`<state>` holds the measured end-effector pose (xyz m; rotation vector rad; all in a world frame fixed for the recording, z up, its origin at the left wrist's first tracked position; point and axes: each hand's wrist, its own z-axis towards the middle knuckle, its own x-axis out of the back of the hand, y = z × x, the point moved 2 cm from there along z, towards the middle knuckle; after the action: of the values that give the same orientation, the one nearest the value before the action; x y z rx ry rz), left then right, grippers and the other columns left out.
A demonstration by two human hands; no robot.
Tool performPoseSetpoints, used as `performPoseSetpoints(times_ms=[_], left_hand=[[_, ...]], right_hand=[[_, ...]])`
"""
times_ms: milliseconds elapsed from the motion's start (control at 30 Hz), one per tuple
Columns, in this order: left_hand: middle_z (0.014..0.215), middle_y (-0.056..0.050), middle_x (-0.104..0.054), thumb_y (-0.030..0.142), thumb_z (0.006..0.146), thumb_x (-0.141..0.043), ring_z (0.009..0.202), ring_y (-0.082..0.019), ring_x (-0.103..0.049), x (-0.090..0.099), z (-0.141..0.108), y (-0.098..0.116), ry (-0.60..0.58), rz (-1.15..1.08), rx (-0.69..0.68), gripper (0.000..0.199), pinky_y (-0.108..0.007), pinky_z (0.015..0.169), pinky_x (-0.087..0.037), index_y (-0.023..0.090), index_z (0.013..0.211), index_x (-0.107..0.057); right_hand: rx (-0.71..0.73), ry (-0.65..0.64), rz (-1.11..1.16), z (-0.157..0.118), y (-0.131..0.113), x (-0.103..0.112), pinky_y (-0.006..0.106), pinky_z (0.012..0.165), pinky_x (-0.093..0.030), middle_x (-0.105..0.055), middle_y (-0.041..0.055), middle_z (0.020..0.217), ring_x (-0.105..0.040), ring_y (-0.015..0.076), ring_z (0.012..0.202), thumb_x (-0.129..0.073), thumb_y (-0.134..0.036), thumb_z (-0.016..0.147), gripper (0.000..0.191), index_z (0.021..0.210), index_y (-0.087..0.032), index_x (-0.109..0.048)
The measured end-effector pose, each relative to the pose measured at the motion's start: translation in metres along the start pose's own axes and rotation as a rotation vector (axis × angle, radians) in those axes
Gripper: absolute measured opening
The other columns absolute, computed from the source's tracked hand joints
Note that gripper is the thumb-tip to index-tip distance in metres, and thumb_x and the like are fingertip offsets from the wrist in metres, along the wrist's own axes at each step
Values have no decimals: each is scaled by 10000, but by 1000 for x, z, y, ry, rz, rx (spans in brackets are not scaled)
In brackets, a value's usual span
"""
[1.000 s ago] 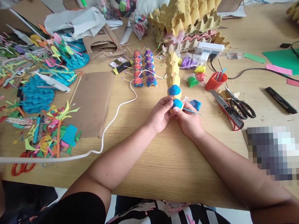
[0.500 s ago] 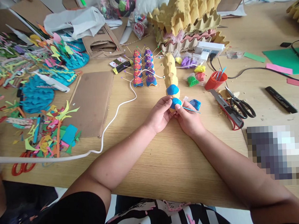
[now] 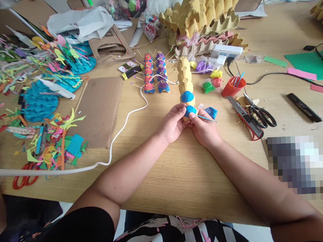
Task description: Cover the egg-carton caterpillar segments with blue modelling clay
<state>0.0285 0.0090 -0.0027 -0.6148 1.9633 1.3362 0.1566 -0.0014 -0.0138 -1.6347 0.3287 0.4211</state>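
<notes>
Both hands hold the near end of a yellow egg-carton strip point(image 3: 185, 75), which points away from me. Its two nearest bumps have blue clay point(image 3: 187, 96) pressed on top. My left hand point(image 3: 175, 124) grips the strip's left side, thumb by the nearest blue cap. On the other side, my right hand point(image 3: 204, 129) presses its thumb on that cap. A thin blue stick point(image 3: 208, 119) juts out to the right from my right hand. Just beyond it lies a packet of blue clay point(image 3: 211, 112). Two finished-looking painted strips, one red point(image 3: 148, 73) and one purple point(image 3: 162, 71), stand with pins in them.
Egg trays point(image 3: 200, 23) are stacked at the back. To the right are an orange cup point(image 3: 233, 86), a box cutter point(image 3: 247, 120) and black scissors point(image 3: 261, 113). A white cable point(image 3: 126, 122) crosses the left side, near cardboard point(image 3: 99, 109) and paper scraps point(image 3: 53, 150).
Almost nothing differs. Both hands keep the same hold on the strip, and the view has shifted very slightly.
</notes>
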Motion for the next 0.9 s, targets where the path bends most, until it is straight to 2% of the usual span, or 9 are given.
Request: performPoseSetpoints(times_ms=[133, 300, 567, 900], left_hand=[[957, 33, -784, 253, 925, -919, 843, -118, -719, 0, 0, 0, 7, -14, -3, 198, -253, 761, -551, 244, 935, -722], [961, 33, -791, 280, 943, -906, 833, -125, -722, 2, 1, -1, 31, -7, 6, 184, -273, 791, -562, 255, 961, -725], [930, 24, -787, 254, 938, -910, 810, -123, -719, 3, 1, -1, -2, -46, 3, 174, -260, 752, -556, 236, 942, -737], [908, 26, -791, 214, 963, -875, 794, -125, -735, 1, 1, 0, 2, -66, 17, 140, -255, 736, -572, 237, 923, -743]], right_hand=[[-38, -13, 33, 1, -1, 1, 319, 697, -464, -632, -48, 761, -521, 137, 724, -1090, -612, 604, 564, 781, -269, -678], [-70, -57, 43, 2, -3, 2, 335, 725, -493, -662, -27, 840, -538, 167, 778, -1030, -681, 669, 536, 835, -290, -702], [-88, -25, 82, 3, 0, 2, 298, 714, -450, -619, -43, 785, -508, 128, 746, -1091, -601, 617, 555, 804, -248, -705], [-72, -29, 65, 4, 1, 4, 326, 720, -453, -625, -35, 798, -504, 142, 744, -1081, -584, 642, 532, 803, -259, -691]])
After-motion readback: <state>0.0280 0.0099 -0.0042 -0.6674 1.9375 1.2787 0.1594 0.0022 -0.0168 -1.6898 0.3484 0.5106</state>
